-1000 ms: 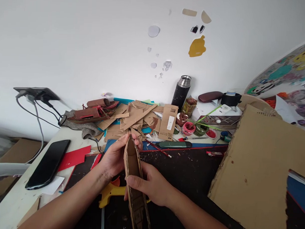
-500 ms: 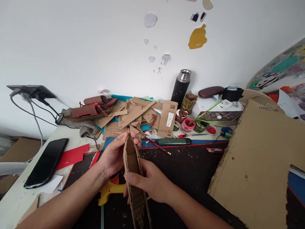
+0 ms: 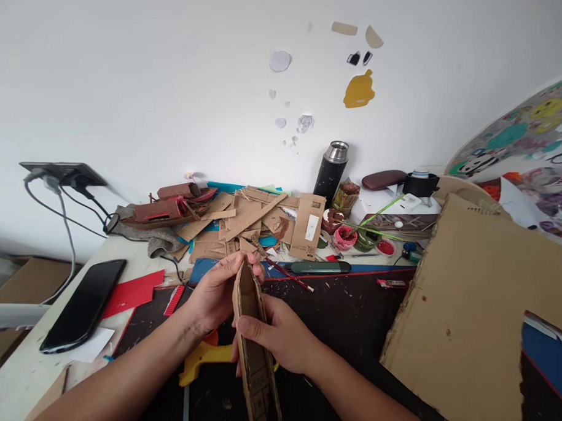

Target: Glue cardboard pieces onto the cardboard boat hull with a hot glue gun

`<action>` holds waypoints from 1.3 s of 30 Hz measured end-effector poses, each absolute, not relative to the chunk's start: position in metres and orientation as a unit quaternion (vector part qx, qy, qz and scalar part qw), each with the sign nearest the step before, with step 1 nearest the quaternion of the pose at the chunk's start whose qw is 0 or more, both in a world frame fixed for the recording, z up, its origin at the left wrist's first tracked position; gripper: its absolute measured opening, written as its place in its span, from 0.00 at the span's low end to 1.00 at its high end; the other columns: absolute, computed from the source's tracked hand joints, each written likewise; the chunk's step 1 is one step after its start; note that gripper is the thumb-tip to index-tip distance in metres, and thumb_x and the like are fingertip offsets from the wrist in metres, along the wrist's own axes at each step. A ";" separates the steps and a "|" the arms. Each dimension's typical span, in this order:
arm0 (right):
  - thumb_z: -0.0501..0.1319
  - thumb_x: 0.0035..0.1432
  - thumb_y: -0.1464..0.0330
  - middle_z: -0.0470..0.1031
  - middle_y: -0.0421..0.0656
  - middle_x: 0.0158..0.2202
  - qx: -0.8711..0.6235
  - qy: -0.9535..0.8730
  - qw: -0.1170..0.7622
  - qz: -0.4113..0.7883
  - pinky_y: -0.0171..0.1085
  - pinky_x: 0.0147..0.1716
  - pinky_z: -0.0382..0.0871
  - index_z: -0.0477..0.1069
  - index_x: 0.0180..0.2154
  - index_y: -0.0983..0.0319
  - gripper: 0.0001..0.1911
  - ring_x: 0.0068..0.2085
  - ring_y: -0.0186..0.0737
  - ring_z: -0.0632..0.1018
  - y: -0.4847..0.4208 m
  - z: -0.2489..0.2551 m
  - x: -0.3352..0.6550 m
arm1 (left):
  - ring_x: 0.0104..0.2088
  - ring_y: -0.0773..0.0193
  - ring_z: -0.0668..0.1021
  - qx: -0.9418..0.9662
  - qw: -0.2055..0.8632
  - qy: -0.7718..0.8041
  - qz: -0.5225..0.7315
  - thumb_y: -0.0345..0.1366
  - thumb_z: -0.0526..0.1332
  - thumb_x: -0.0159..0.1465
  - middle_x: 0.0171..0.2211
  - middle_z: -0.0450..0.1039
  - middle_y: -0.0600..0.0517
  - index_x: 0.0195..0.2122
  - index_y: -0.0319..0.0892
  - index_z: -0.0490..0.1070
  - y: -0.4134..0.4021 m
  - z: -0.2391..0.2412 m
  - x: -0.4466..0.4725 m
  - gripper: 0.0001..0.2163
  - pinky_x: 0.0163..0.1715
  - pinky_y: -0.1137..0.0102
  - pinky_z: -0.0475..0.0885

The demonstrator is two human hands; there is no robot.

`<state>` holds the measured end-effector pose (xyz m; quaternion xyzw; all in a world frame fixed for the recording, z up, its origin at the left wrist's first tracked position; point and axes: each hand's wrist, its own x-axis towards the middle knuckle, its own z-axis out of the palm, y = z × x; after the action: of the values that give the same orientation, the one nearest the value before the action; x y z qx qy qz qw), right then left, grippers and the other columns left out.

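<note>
A narrow cardboard boat hull (image 3: 254,317), with raised sides meeting in a point at the far end, is held between both hands above the dark mat. My left hand (image 3: 220,288) pinches the pointed tip, its fingers wrapped around the end. Farther down, my right hand (image 3: 277,333) grips the hull, thumb across the top edge and fingers underneath. Partly hidden below the hands lies a yellow tool with an orange part (image 3: 204,358), which looks like a glue gun.
Cardboard scraps (image 3: 244,218) pile up at the back beside a painted model boat (image 3: 170,210). Open paint jars (image 3: 345,237), a black flask (image 3: 331,172) and a green utility knife (image 3: 320,267) stand or lie nearby. A phone (image 3: 84,305) lies left; a large cardboard sheet (image 3: 466,315) covers the right.
The camera view has tilted up slightly, so the scene sits lower in the picture. Both hands keep the same hold on the cardboard hull.
</note>
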<state>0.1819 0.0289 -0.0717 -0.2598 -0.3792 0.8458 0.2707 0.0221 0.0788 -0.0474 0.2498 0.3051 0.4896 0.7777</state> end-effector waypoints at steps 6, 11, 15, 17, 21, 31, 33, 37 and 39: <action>0.75 0.50 0.36 0.82 0.44 0.30 -0.255 -0.377 0.273 0.848 0.38 0.25 0.77 0.66 0.43 0.60 0.39 0.25 0.41 0.81 0.030 -0.075 0.181 | 0.30 0.63 0.81 0.253 0.773 0.316 0.487 0.45 0.82 0.56 0.29 0.82 0.50 0.34 0.40 0.84 0.079 -0.042 0.023 0.15 0.33 0.71 0.79; 0.73 0.50 0.34 0.81 0.44 0.28 -0.237 -0.374 0.299 0.845 0.37 0.24 0.76 0.66 0.42 0.59 0.39 0.24 0.41 0.80 0.031 -0.076 0.180 | 0.30 0.62 0.82 0.269 0.775 0.320 0.473 0.44 0.83 0.54 0.29 0.83 0.48 0.33 0.39 0.84 0.077 -0.041 0.024 0.15 0.33 0.71 0.79; 0.73 0.51 0.36 0.81 0.43 0.28 -0.250 -0.374 0.301 0.841 0.37 0.25 0.76 0.65 0.42 0.59 0.38 0.23 0.41 0.80 0.032 -0.076 0.180 | 0.30 0.61 0.82 0.261 0.781 0.330 0.463 0.44 0.83 0.52 0.29 0.83 0.47 0.32 0.38 0.85 0.074 -0.040 0.026 0.17 0.33 0.71 0.80; 0.73 0.51 0.35 0.81 0.44 0.28 -0.255 -0.374 0.296 0.841 0.37 0.25 0.76 0.65 0.43 0.59 0.39 0.24 0.41 0.80 0.032 -0.076 0.180 | 0.30 0.61 0.82 0.258 0.782 0.327 0.463 0.44 0.83 0.52 0.29 0.83 0.47 0.32 0.38 0.85 0.074 -0.040 0.026 0.16 0.32 0.71 0.80; 0.72 0.52 0.35 0.81 0.45 0.29 -0.258 -0.378 0.285 0.842 0.38 0.26 0.77 0.66 0.43 0.60 0.39 0.24 0.41 0.80 0.032 -0.076 0.181 | 0.31 0.61 0.83 0.259 0.780 0.320 0.472 0.43 0.83 0.54 0.29 0.83 0.47 0.33 0.39 0.85 0.075 -0.042 0.027 0.15 0.34 0.71 0.80; 0.73 0.51 0.35 0.81 0.45 0.28 -0.254 -0.376 0.286 0.844 0.38 0.26 0.76 0.67 0.41 0.60 0.38 0.24 0.41 0.80 0.031 -0.075 0.180 | 0.31 0.61 0.82 0.254 0.788 0.312 0.465 0.43 0.82 0.56 0.29 0.82 0.48 0.33 0.39 0.84 0.074 -0.044 0.026 0.14 0.34 0.71 0.79; 0.73 0.51 0.35 0.81 0.45 0.29 -0.256 -0.376 0.285 0.844 0.38 0.26 0.76 0.67 0.41 0.60 0.38 0.24 0.42 0.80 0.031 -0.075 0.181 | 0.31 0.60 0.82 0.257 0.788 0.307 0.467 0.42 0.81 0.57 0.30 0.82 0.48 0.33 0.39 0.84 0.074 -0.044 0.026 0.13 0.34 0.70 0.79; 0.72 0.51 0.35 0.81 0.46 0.29 -0.260 -0.378 0.282 0.842 0.38 0.26 0.76 0.67 0.41 0.60 0.38 0.25 0.42 0.81 0.031 -0.075 0.181 | 0.31 0.60 0.82 0.262 0.787 0.303 0.468 0.42 0.80 0.58 0.30 0.82 0.47 0.33 0.39 0.84 0.074 -0.044 0.027 0.13 0.34 0.70 0.79; 0.73 0.51 0.35 0.81 0.46 0.28 -0.261 -0.377 0.283 0.842 0.38 0.26 0.76 0.68 0.40 0.60 0.38 0.25 0.42 0.81 0.031 -0.074 0.181 | 0.31 0.61 0.81 0.262 0.786 0.308 0.469 0.43 0.81 0.57 0.29 0.81 0.48 0.33 0.39 0.84 0.074 -0.043 0.028 0.13 0.34 0.71 0.79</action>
<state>0.1807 0.0311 -0.0744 -0.2608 -0.3775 0.8423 0.2828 0.0279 0.0739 -0.0433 0.2616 0.3082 0.4686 0.7855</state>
